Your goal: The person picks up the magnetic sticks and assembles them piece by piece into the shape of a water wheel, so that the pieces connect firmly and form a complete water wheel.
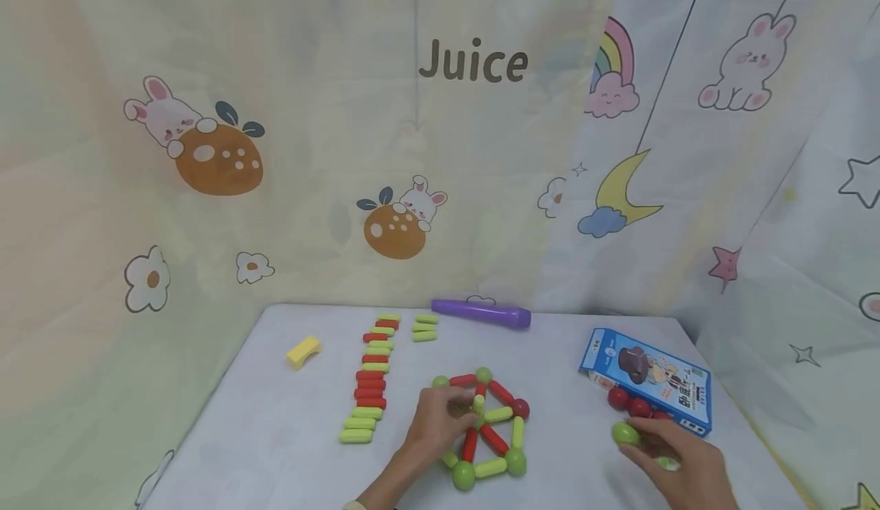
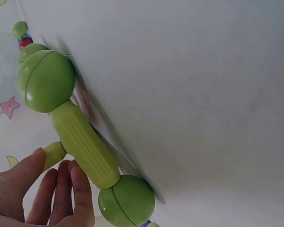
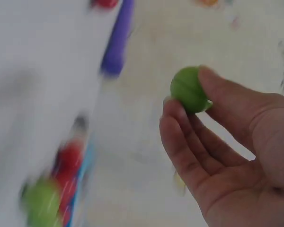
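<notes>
A flat wheel of red and yellow-green rods (image 1: pixel 493 440) joined by green balls (image 1: pixel 516 462) and one red ball (image 1: pixel 521 408) lies mid-table. My left hand (image 1: pixel 435 420) is over its left side, pinching a yellow-green rod (image 1: pixel 478 402) between thumb and fingers; this rod stands up from the wheel's centre. The left wrist view shows the held rod (image 2: pixel 54 155) behind an outer rod (image 2: pixel 85 144), with the other fingers loosely bent below. To the right, in front of the box, my right hand (image 1: pixel 687 464) pinches a loose green ball (image 3: pixel 188 90) in its fingertips, above the table.
A blue picture box (image 1: pixel 653 372) lies at the right, red balls (image 1: pixel 639 407) along its near side. Left of the wheel runs a column of loose rods (image 1: pixel 371 394), with three more rods (image 1: pixel 425 327) behind. A purple tapered stick (image 1: pixel 481 312) and yellow arch block (image 1: pixel 303 353) lie farther back.
</notes>
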The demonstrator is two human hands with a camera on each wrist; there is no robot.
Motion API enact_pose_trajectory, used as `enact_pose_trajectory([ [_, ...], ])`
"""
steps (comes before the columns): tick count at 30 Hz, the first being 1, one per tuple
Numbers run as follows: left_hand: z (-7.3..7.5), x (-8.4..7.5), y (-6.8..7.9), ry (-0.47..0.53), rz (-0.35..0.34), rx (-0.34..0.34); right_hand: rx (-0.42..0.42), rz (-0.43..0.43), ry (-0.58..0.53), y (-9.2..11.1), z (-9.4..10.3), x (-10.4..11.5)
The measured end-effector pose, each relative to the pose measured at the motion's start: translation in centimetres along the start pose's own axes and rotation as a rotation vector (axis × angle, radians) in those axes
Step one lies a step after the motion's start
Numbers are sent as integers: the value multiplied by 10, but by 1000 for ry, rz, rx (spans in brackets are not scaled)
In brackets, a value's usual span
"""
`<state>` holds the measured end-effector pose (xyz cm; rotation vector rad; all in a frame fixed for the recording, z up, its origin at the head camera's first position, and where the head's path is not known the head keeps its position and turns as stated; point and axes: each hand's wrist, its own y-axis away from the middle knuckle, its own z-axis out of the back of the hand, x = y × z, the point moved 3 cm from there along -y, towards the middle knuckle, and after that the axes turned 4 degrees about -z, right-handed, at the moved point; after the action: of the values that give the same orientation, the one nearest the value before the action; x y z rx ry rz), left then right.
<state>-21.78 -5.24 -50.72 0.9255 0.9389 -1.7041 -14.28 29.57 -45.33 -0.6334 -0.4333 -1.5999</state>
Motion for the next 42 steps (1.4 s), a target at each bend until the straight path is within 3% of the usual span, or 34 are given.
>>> enact_pose_trajectory([
  [2,2,1,1,20,7,-4,-5,163,-111,-3,-15,39],
  [5,5,2,2,34,12,-10,80,379,-243,-16,-45,83],
  [8,5,3,3,20,3,-8,174,500,-303,-32,-74,108],
  [14,5,5,4,15,0,16,237,471,-293,-52,-107,121],
  [21,8,3,4,29,-33,50,255,466,-342,-57,-115,120],
  [25,19,4,-1,60,-6,32,263,446,-391,-58,-118,117],
  [27,31,6,-10,75,11,1,279,430,-426,-59,-119,116],
  [30,49,17,-37,51,23,-94,293,395,-462,-61,-120,110],
  [35,71,48,-82,-117,34,-298,336,342,-522,-63,-127,100],
  [39,78,58,-97,-275,51,-317,380,352,-572,-61,-133,97],
  [42,77,60,-106,-379,-6,-299,386,357,-588,-62,-134,96],
])
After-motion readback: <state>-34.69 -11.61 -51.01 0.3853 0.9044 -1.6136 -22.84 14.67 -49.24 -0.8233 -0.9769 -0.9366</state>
